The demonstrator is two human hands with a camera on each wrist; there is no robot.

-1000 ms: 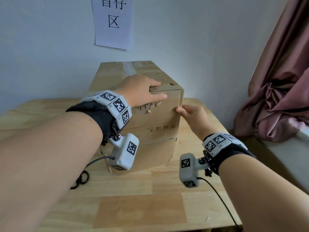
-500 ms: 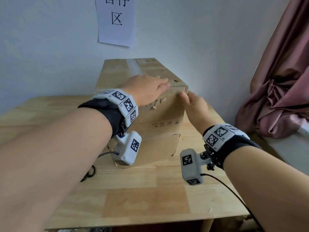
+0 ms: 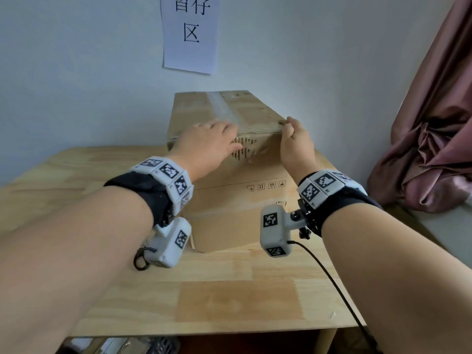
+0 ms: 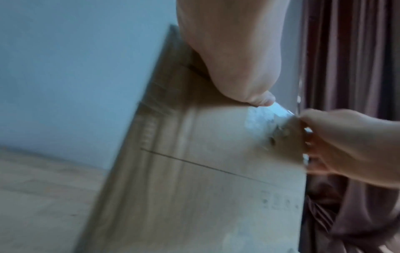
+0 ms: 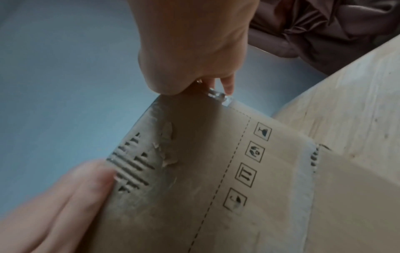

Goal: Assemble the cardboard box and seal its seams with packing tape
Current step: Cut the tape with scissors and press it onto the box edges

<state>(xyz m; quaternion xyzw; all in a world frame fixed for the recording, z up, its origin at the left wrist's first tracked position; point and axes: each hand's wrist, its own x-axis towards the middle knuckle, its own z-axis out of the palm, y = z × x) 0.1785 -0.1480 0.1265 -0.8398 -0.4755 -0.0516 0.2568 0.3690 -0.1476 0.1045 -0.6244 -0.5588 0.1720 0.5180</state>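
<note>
A closed cardboard box (image 3: 237,205) stands on the wooden table (image 3: 229,302), with clear packing tape (image 3: 224,106) running along its top seam. My left hand (image 3: 212,141) lies flat on the top at the front edge, fingers straight, pressing down. My right hand (image 3: 293,139) has its fingers curled round the box's front right top corner. In the right wrist view a crinkled end of tape (image 5: 218,96) shows at its fingertips (image 5: 227,85). The left wrist view is blurred; it shows tape (image 4: 259,119) along the box's top edge between both hands.
A black scissors handle (image 3: 140,259) pokes out under my left wrist camera. The wall with a paper sign (image 3: 190,34) stands close behind the box. A pink curtain (image 3: 434,123) hangs at the right. The table's front half is bare wood.
My right hand climbed from the box's right vertical edge to its top right corner. My left hand shifted left and flattened along the top front edge.
</note>
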